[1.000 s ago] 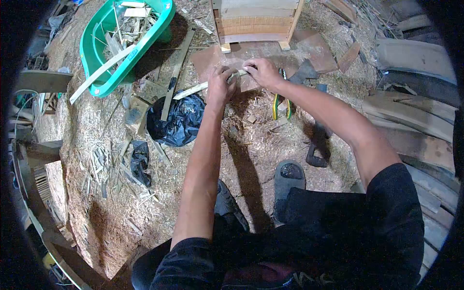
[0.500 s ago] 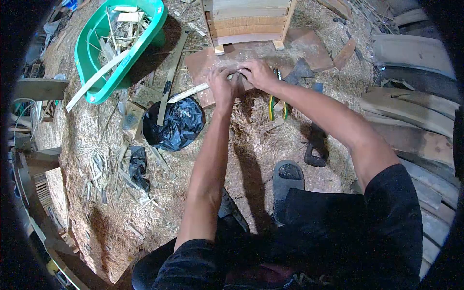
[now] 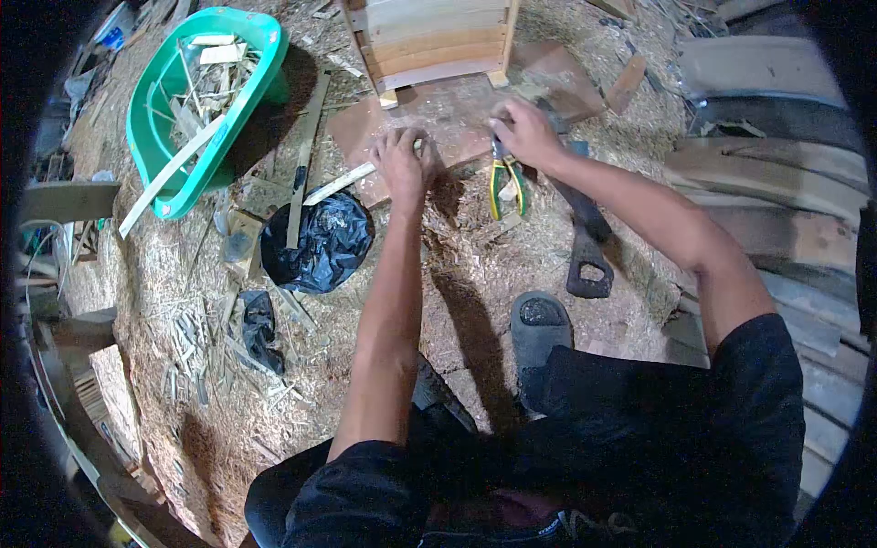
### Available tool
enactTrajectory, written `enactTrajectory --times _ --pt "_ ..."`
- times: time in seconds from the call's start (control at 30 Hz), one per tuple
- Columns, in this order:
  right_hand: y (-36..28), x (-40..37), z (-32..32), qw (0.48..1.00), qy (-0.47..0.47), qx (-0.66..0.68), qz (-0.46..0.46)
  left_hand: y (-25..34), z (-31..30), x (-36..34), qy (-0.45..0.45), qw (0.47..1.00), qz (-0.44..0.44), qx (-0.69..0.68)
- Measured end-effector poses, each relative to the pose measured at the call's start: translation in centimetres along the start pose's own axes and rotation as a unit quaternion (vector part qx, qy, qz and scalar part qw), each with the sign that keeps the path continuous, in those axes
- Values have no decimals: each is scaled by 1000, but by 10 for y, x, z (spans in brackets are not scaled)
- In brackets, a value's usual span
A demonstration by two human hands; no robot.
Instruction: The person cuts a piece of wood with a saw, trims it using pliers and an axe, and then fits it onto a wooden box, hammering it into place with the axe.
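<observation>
My left hand [image 3: 400, 164] is closed around a thin pale wooden strip [image 3: 340, 185], which slants out to the lower left; its other end shows by the thumb. The hand rests over a brown board [image 3: 448, 114] on the ground. My right hand [image 3: 530, 135] is to the right with fingers curled in, right at the jaws of pliers [image 3: 508, 187] with yellow-green handles. Whatever its fingertips hold is hidden. Between the pliers' handles lies a small wood chip. A handsaw [image 3: 587, 237] with a dark handle lies right of the pliers.
A slatted wooden box [image 3: 434, 46] stands ahead on the board. At left are a green tub [image 3: 151, 137] of wood scraps and a container lined with black plastic [image 3: 320, 247]. A long flat stick [image 3: 309, 155] leans into it. Curved planks [image 3: 767, 173] are stacked at right.
My right hand has moved away from my left, rightward to the pliers' jaws. My left hand keeps the wooden strip. The whole view has shifted slightly.
</observation>
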State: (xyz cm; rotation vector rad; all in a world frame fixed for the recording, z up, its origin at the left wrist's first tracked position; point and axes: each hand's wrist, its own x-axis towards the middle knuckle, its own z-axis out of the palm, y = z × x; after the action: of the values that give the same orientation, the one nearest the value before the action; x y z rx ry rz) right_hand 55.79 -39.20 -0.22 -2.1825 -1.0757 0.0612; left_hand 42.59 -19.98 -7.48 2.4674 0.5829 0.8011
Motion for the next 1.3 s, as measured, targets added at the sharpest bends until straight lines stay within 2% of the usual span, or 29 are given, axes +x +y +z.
enactTrajectory --times 0.13,0.23,0.37,0.43,0.47,0.53,0.73,0.83,0.87,0.97,1.0,1.07,1.17,1.23,1.27,1.3 --pt "12 -52 -33 961 -152 -19 231 5 -4 -1 -21 1000 -19 9" --pt "5 -91 -43 983 -91 -98 124 4 -1 0 -38 999 -33 21" --pt "20 -101 -35 967 -81 -210 122 8 -3 -2 -34 999 -21 8" --pt "17 -100 -34 950 -118 -262 121 10 -4 -1 -43 999 -22 2" --pt "16 -96 -33 940 -142 -283 130 10 -5 -2 9 999 31 -22" --pt "20 -90 -28 923 -175 -304 155 8 -4 1 21 997 29 -64" --pt "26 -85 -37 952 -122 -214 180 5 -4 0 58 984 -51 -158" --pt "31 -76 -56 986 -68 -74 136 3 -5 -3 57 972 -114 -197" --pt "59 -80 -45 995 -15 -6 99 4 -7 -1 49 967 -133 -212" --pt "27 -65 -66 984 59 52 160 -12 4 -3 43 961 -143 -234" --pt "24 -61 -69 991 103 61 62 -18 7 -1 28 956 -159 -245" --pt "19 -48 -68 988 128 74 50 -25 14 -3 11 946 -182 -268" --pt "1 -30 -77 992 108 37 57 19 -23 4 28 939 -154 -305" --pt "-30 -21 -81 993 81 -24 79 1 -4 3 -11 940 -130 -316" --pt "-33 -19 -71 987 97 82 98 -13 7 3 -29 940 -120 -319" --pt "-27 -20 -58 986 83 106 94 -14 5 4 -27 947 -113 -301"
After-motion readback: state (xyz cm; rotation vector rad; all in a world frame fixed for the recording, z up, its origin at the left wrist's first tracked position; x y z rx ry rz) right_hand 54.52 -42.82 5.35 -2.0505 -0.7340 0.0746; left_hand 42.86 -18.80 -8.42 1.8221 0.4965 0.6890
